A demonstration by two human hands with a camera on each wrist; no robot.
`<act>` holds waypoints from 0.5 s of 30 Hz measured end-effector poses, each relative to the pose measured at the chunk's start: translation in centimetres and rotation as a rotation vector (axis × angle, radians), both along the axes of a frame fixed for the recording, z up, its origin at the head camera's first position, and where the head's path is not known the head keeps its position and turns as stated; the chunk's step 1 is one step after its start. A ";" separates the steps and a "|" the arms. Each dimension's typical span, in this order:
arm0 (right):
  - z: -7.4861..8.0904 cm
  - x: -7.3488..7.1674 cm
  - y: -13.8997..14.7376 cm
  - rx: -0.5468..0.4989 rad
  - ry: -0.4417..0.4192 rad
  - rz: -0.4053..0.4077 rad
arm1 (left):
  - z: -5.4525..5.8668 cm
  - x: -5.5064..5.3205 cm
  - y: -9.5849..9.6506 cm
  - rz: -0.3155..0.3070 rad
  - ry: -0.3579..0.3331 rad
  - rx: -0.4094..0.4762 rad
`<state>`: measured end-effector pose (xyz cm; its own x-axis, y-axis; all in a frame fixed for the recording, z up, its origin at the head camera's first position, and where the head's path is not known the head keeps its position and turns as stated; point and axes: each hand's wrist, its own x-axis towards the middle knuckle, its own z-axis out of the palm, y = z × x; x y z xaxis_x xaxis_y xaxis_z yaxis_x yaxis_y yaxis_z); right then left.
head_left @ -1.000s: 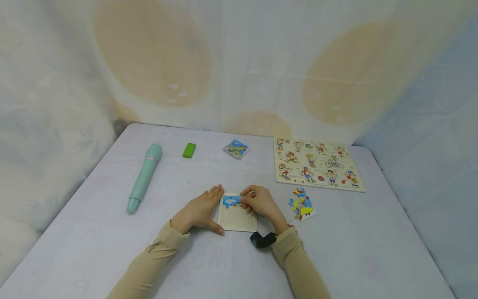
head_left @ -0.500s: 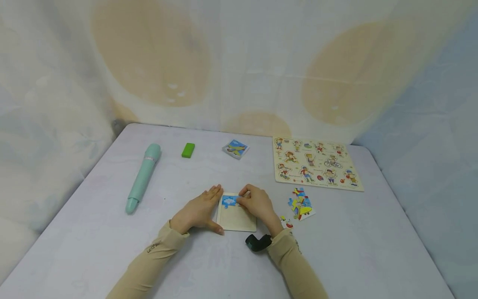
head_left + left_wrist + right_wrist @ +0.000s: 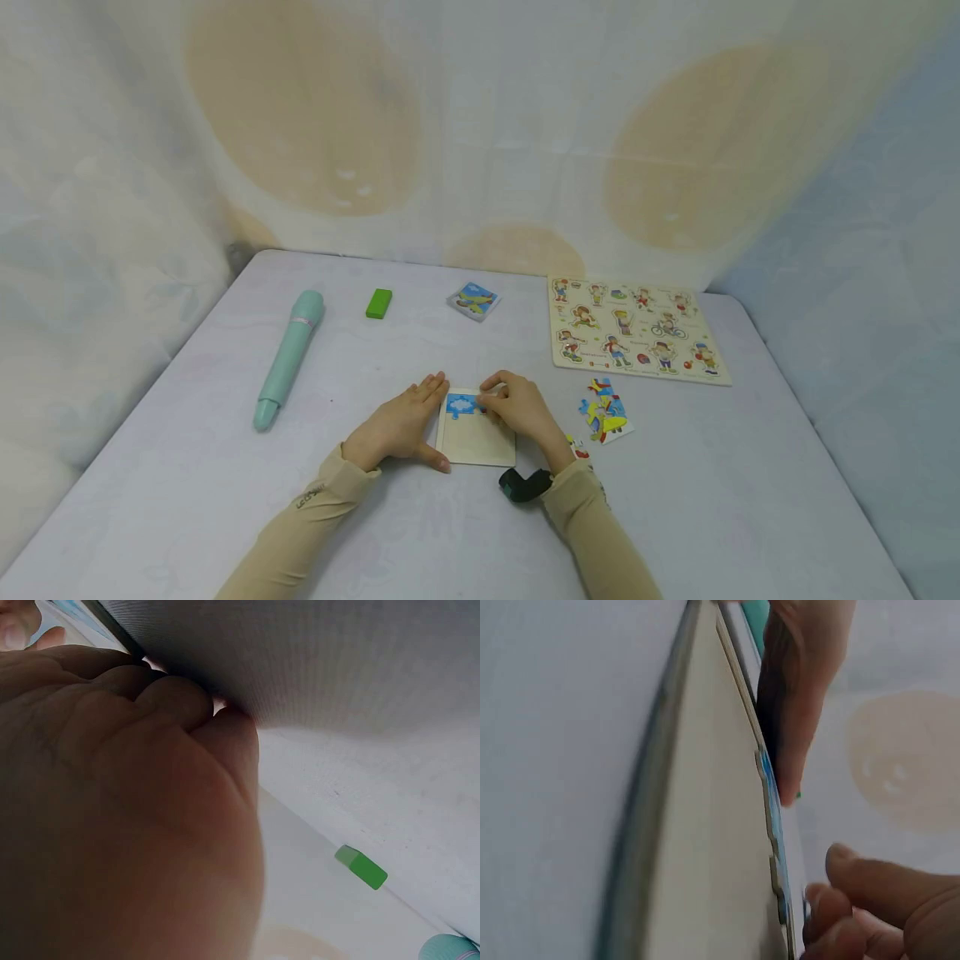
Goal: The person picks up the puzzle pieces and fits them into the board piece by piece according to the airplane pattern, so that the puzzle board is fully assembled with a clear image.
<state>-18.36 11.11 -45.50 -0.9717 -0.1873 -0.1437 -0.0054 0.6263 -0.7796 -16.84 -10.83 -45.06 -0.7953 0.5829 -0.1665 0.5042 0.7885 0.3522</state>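
A square wooden puzzle board (image 3: pixel 478 442) lies in front of me, with blue cloud-printed puzzle pieces (image 3: pixel 461 404) along its far edge. My left hand (image 3: pixel 397 425) rests at the board's left side, fingers extended and thumb spread near the front corner. With thumb and curled fingers, my right hand (image 3: pixel 519 407) pinches a small puzzle piece at the far right part of the board, mostly hidden by the fingertips. Seen low in the right wrist view, the pieces (image 3: pixel 774 802) lie inside the raised rim. The left palm (image 3: pixel 135 810) fills much of the left wrist view.
Loose puzzle pieces (image 3: pixel 606 412) lie in a pile to the right, with another piece (image 3: pixel 579 448) beside my right wrist. Farther back are a picture board (image 3: pixel 637 329), a small airplane puzzle (image 3: pixel 474 300), a green block (image 3: pixel 378 303) and a mint-green tube-shaped object (image 3: pixel 288 358).
My right fingertips have shifted slightly left over the far row of pieces, and the wrist has moved a little. The left hand stays in place beside the board.
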 end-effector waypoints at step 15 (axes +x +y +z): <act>1.0 -1.3 10.2 0.028 -0.019 -0.232 | 0.1 -0.2 0.5 -0.012 0.001 -0.016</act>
